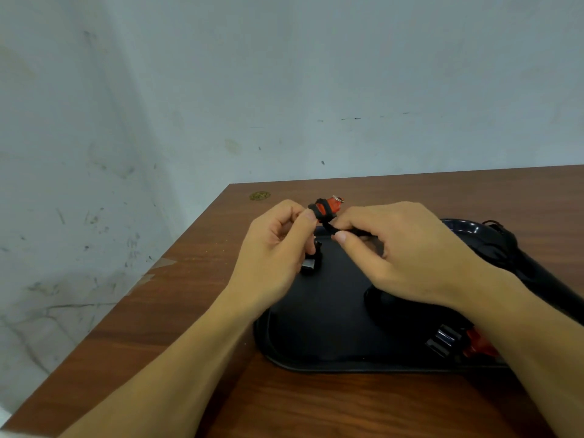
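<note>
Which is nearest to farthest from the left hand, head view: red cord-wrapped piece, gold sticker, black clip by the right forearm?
1. Red piece, held at the left hand thumb.
2. Gold sticker, on the table, far left.
3. Black clip, on the tray, near right.

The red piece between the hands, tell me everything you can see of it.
The red piece is small, looks like plastic, and carries a metal ring at its far end. A black cord is wound round it. It is held up off the table: the left hand pinches it, and the right hand pinches the cord just below.
</note>
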A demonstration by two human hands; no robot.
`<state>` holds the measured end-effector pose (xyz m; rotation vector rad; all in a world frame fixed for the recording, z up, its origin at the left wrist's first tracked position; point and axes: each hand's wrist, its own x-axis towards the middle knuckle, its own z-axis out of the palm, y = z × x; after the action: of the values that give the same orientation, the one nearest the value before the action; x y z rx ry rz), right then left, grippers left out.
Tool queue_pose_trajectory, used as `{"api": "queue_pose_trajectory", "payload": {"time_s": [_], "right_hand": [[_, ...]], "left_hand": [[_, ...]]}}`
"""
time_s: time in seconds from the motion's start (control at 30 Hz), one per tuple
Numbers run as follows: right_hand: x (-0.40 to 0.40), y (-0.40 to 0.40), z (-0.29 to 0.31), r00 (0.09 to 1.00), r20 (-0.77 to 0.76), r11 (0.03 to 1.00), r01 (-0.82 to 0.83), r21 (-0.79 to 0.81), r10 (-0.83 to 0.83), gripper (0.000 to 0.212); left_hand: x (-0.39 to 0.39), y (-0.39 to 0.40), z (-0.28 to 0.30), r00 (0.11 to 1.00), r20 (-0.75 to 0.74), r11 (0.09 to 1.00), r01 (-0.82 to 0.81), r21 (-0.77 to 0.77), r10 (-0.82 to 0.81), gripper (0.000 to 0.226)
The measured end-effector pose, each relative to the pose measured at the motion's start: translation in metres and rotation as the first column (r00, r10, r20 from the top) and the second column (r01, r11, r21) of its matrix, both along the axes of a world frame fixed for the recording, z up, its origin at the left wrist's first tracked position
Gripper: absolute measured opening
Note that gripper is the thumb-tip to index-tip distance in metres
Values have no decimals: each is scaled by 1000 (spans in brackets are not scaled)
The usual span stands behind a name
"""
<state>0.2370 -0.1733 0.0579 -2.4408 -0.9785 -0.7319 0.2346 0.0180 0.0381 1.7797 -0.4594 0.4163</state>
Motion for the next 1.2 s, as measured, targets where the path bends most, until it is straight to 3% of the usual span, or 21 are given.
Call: {"api": "queue_pose_trajectory", "payload": {"time_s": [0.17,0.3,0.43,0.63,0.8,0.93,1.07,1.2], "right_hand": [[-3,-6,12,997,72,999,-28,35,25,29],[-5,-9,14,981,-129,948,-98,302,143,19],[-2,-11,14,913,-304,860,-91,502,273,31],[3,-10,11,737,-499,748,-14,663,456,34],[7,-6,7,591,-585,684,74,726,556,39],[9,-3,2,581,-562,646,80,760,589,36],[13,-1,-6,605,-550,666,45,745,575,29],[12,-1,-10,843,-410,831,-76,550,349,19]], "left_hand": [[-4,-1,-3,993,113,969,-61,240,34,27],[-12,-2,0,989,92,931,79,356,-119,24],[-16,-3,3,963,-6,915,258,310,-270,25],[-17,-3,3,921,-55,890,386,242,-385,23],[-16,-2,2,886,-70,881,463,91,-459,27],[-14,-2,1,866,-59,868,495,-31,-496,25],[-10,-2,1,889,-34,878,445,-175,-457,23],[-7,-1,4,944,-16,917,316,-243,-329,22]]}}
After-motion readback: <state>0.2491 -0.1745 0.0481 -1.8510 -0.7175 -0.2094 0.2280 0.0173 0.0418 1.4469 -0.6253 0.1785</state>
